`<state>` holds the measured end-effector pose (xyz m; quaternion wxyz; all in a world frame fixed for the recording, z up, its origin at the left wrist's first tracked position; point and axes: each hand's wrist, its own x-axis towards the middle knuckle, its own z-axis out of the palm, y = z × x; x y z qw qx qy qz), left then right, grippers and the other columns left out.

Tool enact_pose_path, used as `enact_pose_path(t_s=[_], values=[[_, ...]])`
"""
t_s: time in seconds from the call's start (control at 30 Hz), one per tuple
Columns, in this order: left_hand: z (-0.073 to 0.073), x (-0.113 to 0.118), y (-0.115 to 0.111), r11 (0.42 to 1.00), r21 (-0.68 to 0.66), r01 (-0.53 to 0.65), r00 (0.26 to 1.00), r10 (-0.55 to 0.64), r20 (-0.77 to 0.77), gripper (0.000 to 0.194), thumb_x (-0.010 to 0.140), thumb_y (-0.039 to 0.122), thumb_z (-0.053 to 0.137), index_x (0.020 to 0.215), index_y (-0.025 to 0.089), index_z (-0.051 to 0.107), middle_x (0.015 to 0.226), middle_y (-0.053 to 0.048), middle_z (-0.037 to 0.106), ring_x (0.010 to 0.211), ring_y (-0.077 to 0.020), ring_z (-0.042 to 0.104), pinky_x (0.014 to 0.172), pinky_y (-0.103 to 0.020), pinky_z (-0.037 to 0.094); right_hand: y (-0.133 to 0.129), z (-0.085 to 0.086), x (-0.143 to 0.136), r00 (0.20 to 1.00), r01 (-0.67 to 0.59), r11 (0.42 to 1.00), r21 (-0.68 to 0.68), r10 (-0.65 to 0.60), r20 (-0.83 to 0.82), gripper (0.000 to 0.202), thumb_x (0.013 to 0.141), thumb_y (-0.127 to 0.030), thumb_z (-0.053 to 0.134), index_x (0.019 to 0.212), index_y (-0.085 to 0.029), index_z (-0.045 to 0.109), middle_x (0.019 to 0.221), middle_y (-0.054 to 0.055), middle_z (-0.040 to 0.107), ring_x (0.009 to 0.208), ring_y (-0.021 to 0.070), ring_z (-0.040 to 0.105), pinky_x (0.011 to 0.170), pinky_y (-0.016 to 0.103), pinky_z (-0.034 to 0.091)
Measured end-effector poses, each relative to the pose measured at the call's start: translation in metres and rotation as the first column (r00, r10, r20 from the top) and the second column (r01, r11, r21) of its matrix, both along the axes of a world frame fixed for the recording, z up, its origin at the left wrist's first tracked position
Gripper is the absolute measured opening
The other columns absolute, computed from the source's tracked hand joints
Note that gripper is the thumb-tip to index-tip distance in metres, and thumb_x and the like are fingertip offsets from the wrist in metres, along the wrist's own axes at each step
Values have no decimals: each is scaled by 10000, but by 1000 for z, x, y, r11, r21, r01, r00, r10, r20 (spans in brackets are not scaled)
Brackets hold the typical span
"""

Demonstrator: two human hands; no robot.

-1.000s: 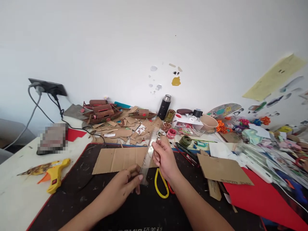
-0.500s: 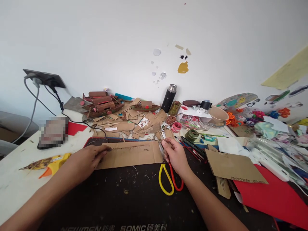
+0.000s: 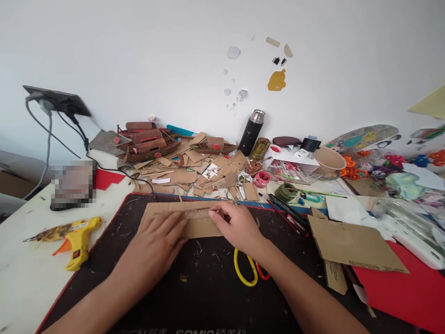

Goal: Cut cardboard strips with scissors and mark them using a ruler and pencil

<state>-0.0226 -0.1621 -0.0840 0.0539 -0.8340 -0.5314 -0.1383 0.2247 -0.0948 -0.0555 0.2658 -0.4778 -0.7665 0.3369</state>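
A strip of brown cardboard (image 3: 205,228) lies on the black desk mat (image 3: 208,283). On it rests a clear ruler (image 3: 196,213), its left part hidden under my left hand (image 3: 163,236). That hand is laid flat with the fingers stretched over the ruler and cardboard. My right hand (image 3: 238,227) is closed in a pinch by the ruler's right end; what sits between thumb and fingers I cannot make out. Scissors with one yellow and one red handle (image 3: 245,269) lie partly hidden beneath my right wrist.
A yellow glue gun (image 3: 78,239) lies at the left. Behind the mat are cardboard scraps (image 3: 177,177), model boats (image 3: 149,144), a black thermos (image 3: 251,134) and paint jars (image 3: 262,178). Pens (image 3: 288,213), a cardboard piece (image 3: 354,243) and red paper (image 3: 399,297) lie right.
My left hand has moved right and flattened over the ruler. My right hand has shifted left from the cardboard's right edge to the ruler's end. The view has turned slightly.
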Motion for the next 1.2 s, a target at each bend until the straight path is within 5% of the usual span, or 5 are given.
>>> enact_pose_path(t_s=[0.17,0.63,0.9,1.2], values=[[-13,13,-3,998,52,38,999,-37,-36,481,1095,420,458,1423,160,693,1465,-168,709,1290,-351,675,1073,-519,507,15,-2,-13,996,-42,998,56,38,80,203,1043,-358,607,1024,-228,761,688,-14,689,613,167,588,635,280,364],[-16,2,-6,995,96,-21,997,28,-75,579,1035,423,540,1511,97,598,1520,-194,661,1339,-381,632,1166,-521,395,21,-24,-19,948,-131,985,115,90,306,263,1050,-357,604,1200,-233,780,936,74,848,799,271,774,717,334,455],[-14,-1,-9,997,76,7,1000,-5,-27,549,1021,407,588,1490,122,617,1433,-169,719,1317,-364,640,1196,-513,389,17,-26,-18,975,-125,985,122,99,200,288,1065,-371,561,1186,-257,796,959,60,856,787,256,791,716,333,508],[-12,-3,-11,995,95,10,1000,-7,-23,500,1039,414,561,1432,119,652,1406,-160,729,1316,-360,630,1194,-498,392,15,-29,-20,924,-138,970,202,52,378,237,1035,-339,623,1166,-250,800,824,56,838,682,254,765,618,323,446]])
